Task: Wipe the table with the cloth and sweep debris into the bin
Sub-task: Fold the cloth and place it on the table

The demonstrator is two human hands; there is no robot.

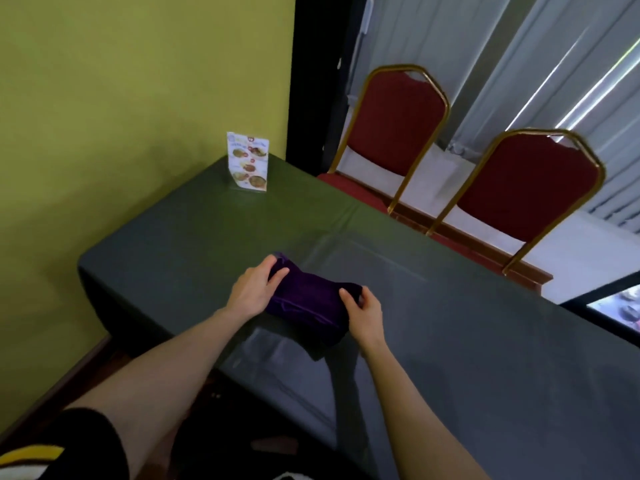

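A folded dark purple cloth [306, 303] lies near the front edge of the table [450, 323], which is covered with a dark green tablecloth. My left hand [254, 291] grips the cloth's left end, fingers curled over its top. My right hand [363, 315] holds the cloth's right end, thumb on top. The cloth rests flat on the table between both hands. No bin and no debris can be seen in the head view.
An upright menu card [248, 161] in a clear stand sits at the table's far left corner by the yellow-green wall. Two red chairs with gold frames [391, 133] [526, 192] stand along the far side. Curtains hang behind them.
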